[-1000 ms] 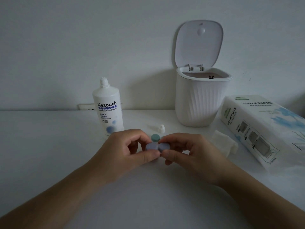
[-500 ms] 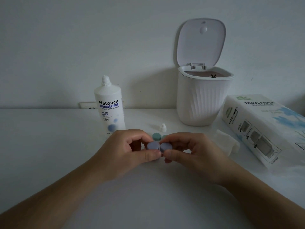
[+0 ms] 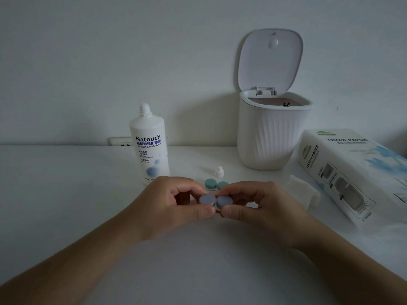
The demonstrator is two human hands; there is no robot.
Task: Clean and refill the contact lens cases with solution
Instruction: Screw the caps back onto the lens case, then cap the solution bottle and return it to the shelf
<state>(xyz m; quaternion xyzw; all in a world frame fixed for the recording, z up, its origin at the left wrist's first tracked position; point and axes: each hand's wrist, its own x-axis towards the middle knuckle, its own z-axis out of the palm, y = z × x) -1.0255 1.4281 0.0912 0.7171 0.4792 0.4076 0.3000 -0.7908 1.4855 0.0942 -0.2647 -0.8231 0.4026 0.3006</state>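
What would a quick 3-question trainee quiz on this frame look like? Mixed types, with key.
1. True or false: the solution bottle has its cap on.
2. Which case do the left hand and right hand hold? A green B blue C white
3. Fill in: the bin lid is ____.

Key: 1 false, the bottle cap stands on the table; 2 B, the blue case, while the green case lies behind; 3 open.

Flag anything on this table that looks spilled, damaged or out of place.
No spill or damage shows. The solution bottle stands uncapped, its small white cap lying loose on the table behind the green lens case. The bin lid stands open.
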